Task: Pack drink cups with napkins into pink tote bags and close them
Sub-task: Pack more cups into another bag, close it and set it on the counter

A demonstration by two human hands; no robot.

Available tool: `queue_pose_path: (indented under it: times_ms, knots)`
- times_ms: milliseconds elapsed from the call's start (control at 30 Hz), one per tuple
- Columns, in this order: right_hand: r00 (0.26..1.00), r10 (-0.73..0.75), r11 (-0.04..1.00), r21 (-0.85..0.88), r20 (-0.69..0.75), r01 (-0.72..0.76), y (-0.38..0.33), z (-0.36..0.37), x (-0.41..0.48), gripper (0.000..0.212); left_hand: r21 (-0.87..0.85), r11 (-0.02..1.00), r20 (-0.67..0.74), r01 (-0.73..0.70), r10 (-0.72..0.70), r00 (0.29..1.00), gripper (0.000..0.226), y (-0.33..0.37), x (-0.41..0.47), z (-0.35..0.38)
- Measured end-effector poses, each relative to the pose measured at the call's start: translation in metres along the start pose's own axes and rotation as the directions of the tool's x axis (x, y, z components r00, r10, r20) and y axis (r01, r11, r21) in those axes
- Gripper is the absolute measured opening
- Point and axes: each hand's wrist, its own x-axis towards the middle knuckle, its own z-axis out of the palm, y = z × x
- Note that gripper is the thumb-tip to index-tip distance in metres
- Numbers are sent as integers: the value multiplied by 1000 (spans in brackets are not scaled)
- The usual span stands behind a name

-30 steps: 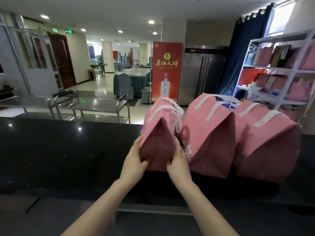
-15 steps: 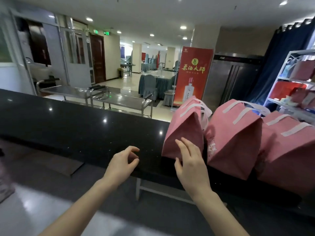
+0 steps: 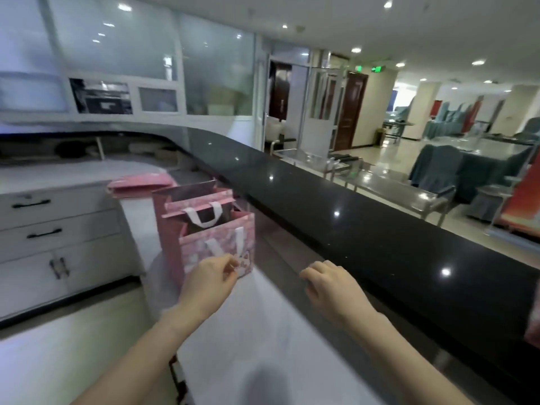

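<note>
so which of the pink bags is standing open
The upright pink tote beside the left hand, its mouth gaping; the stacked pink bags behind it lie flat.

- Black glossy surface (image 3: 365, 229) runs rt of me, ceiling spots (image 3: 387, 4) mirrored in it.
- Grey drawer cabinet (image 3: 58, 229) on my left, frosted glass partition (image 3: 146, 54) above.
- Beyond: brown door (image 3: 350, 112), green exit sign (image 3: 378, 69), steel trolley (image 3: 394, 188), teal-draped tables (image 3: 467, 165), shiny pale floor (image 3: 388, 159).

- No text, label, brand or number legible; frame motion-blurred.
- Green lit signs (image 3: 378, 69) above doorway: characters unreadable.
- Red banner (image 3: 523, 206), right edge: print not resolved.
</note>
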Motion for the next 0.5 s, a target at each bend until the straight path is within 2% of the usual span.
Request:
queue_pose_path:
  times_ms: [200,300,400,500]
  knots:
    - [993,-118,991,67,-28,119,-54,36,109,29,83,997,-50,6,-2,999,17,-76,39,-39]
    - [993,-115,990,83,-23,117,-74,54,160,42,131,991,-30,-17,22,999,36,-107,74,-39]
    - [993,-120,990,73,9,119,-84,72,206,55,148,984,18,-101,100,995,59,-131,109,-32]
    - [993,-107,994,31,54,106,-88,88,244,60,146,959,71,-242,234,970,52,-150,139,-22]
